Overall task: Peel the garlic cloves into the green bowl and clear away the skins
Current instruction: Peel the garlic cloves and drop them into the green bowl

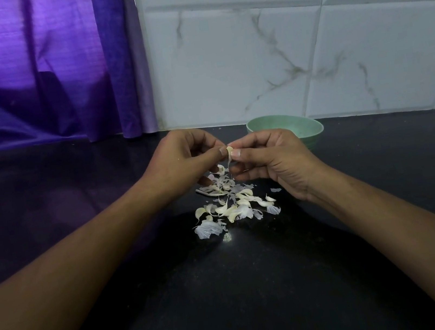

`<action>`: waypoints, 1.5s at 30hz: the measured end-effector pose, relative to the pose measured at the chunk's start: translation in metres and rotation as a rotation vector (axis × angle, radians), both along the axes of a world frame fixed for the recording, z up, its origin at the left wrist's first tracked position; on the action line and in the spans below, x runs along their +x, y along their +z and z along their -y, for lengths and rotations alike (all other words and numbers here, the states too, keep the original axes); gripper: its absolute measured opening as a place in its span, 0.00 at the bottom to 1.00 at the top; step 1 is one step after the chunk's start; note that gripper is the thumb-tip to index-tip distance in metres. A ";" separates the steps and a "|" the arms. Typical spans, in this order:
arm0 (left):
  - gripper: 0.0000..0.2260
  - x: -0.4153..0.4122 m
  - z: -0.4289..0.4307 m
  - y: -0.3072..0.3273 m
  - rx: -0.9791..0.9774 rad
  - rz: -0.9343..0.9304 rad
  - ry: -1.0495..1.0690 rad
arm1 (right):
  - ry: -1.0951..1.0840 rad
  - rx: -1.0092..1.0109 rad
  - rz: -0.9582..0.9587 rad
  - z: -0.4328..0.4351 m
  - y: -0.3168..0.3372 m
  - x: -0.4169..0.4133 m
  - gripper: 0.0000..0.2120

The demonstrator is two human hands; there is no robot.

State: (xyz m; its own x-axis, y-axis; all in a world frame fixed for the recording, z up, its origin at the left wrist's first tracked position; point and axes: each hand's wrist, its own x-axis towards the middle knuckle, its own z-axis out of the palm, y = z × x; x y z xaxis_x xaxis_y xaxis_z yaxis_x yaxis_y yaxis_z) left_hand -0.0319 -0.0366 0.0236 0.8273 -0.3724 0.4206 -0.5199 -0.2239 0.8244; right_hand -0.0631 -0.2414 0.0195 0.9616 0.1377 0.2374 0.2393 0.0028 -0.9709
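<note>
Fingers (213,152) of left hand (179,162) and right hand (275,161) pinch a garlic clove (229,150) — skins (234,207) beneath.

Dim overall; light glows through the purple curtain (24,67) at ten o'clock. A broad shadow darkens the bench (382,167) toward six o'clock, a small glint near its top. Wall tiles (304,37) bow at two o'clock

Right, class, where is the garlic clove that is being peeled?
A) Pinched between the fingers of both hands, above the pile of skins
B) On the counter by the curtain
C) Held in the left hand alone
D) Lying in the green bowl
A: the left hand and the right hand both pinch the garlic clove above the skins, and the green bowl stands behind the right hand.
</note>
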 end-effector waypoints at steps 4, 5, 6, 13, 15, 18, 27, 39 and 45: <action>0.03 -0.001 0.002 -0.002 0.034 0.051 0.042 | -0.002 0.008 -0.008 -0.001 -0.001 0.000 0.08; 0.03 -0.001 0.002 -0.002 0.053 0.063 0.055 | -0.001 0.015 -0.010 -0.002 -0.001 0.000 0.08; 0.03 -0.001 0.002 -0.003 0.080 0.076 0.068 | 0.001 0.028 -0.010 -0.003 -0.001 0.000 0.08; 0.04 0.001 0.001 -0.007 0.264 0.181 0.126 | 0.024 0.211 -0.045 0.000 0.007 0.002 0.10; 0.05 0.001 0.001 -0.004 0.222 0.172 0.119 | -0.008 0.175 -0.053 0.001 0.005 0.003 0.10; 0.05 -0.001 0.002 -0.002 0.189 0.206 0.115 | -0.043 0.130 -0.065 0.001 0.002 0.004 0.08; 0.07 -0.006 0.002 0.001 0.288 0.430 0.215 | -0.027 0.135 -0.108 -0.001 0.001 0.002 0.06; 0.07 -0.018 0.008 0.005 0.256 0.436 0.269 | 0.064 0.152 -0.162 -0.005 0.003 0.002 0.06; 0.02 -0.015 0.008 0.004 0.151 0.333 0.205 | 0.131 0.166 -0.225 -0.002 0.007 0.001 0.06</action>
